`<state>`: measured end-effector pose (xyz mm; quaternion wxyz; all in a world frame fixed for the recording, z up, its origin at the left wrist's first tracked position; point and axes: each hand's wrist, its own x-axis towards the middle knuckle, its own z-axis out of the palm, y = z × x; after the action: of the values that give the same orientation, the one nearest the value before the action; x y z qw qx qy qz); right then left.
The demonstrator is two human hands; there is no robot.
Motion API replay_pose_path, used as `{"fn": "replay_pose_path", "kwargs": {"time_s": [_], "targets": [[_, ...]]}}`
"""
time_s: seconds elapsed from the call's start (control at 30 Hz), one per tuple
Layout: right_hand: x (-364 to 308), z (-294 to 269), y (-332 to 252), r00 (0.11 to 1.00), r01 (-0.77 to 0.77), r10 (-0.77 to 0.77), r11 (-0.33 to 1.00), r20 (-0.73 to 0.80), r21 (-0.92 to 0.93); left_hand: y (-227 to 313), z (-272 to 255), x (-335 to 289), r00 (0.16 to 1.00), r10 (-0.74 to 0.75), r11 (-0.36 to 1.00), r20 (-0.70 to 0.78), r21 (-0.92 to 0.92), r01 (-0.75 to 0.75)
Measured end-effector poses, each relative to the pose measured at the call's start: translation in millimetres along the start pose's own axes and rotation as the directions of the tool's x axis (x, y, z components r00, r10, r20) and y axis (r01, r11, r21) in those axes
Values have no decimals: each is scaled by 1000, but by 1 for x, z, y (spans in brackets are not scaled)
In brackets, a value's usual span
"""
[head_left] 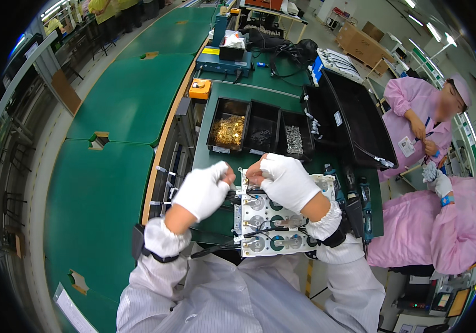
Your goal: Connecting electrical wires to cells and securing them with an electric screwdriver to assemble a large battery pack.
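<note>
A white panel (268,213) with rows of round grey and dark green parts lies in front of me, and black cables (274,229) run across it. Over its far left corner, my right hand (289,180), in a white glove with bare fingertips, has its fingers pinched together; what they hold is hidden. My left hand (206,190), gloved alike, hovers just left of that corner with curled fingers. Whatever it holds, if anything, is too small to make out. Beyond the hands stands a black bin of small brass parts (229,130).
A bin with dark small parts (261,136) and one with silver screws (293,140) adjoin the brass one. Power screwdrivers (366,208) lie right of the panel. Farther back are a large black case (354,111) and an orange box (199,89). Two people in pink (416,127) sit at right.
</note>
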<state>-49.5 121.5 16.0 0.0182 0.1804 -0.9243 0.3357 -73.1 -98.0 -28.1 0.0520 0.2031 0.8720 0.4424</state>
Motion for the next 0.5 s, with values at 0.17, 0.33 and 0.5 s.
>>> {"fn": "replay_pose_path", "kwargs": {"time_s": [0.17,0.33,0.5], "targets": [[1,-4,2,1000,3,-3,997,2,78,12,16,-23,991,-7,999,-135,-38,2],[0,0,2,999,-35,31,989,31,144,12,17,-25,945,193,981,-262,25,-194],[-1,-3,-10,994,-86,75,984,74,159,9,21,-31,966,117,992,-229,-21,-125]]}}
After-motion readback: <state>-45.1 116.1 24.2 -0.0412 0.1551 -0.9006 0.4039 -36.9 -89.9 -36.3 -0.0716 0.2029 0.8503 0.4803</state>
